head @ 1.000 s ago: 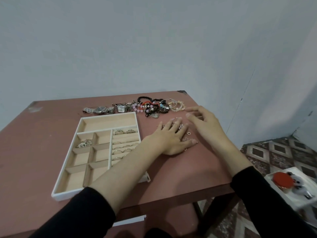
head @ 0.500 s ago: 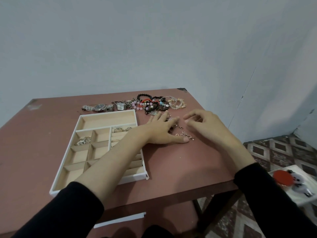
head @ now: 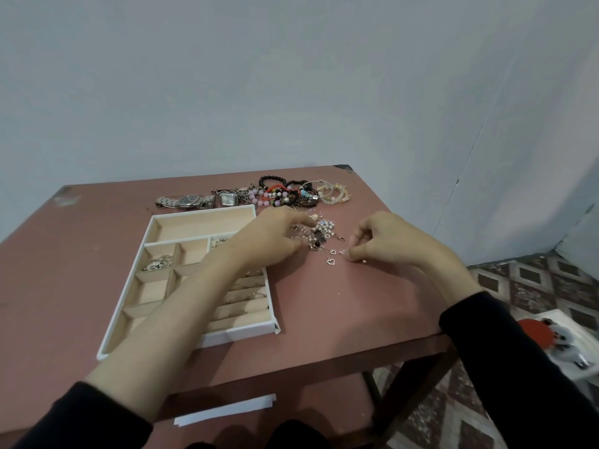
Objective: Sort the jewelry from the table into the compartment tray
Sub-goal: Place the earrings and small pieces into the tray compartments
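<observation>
A white compartment tray (head: 201, 211) with beige lining lies on the left of the reddish table (head: 340, 306). One cell holds silver pieces (head: 158, 262), and rings (head: 243, 298) sit in the ring rolls. A loose pile of small earrings (head: 324, 234) lies right of the tray. My left hand (head: 272, 238) reaches across the tray, and its curled fingers and thumb pinch the pile's left edge. My right hand (head: 392, 241) pinches a tiny earring (head: 347, 252) at the pile's right edge. A heart earring (head: 330, 261) lies loose beside it.
Two watches (head: 184, 200) and a heap of bead bracelets (head: 285, 192) and bangles (head: 334, 192) lie behind the tray near the far edge. The table's right edge is close to my right arm. On the floor at right stands a white tray with a red thing (head: 534, 332).
Both hands lay flat over the earring pile; now their fingers are curled and pinching at its edges, and the pile shows between them. My left hand has shifted toward the tray.
</observation>
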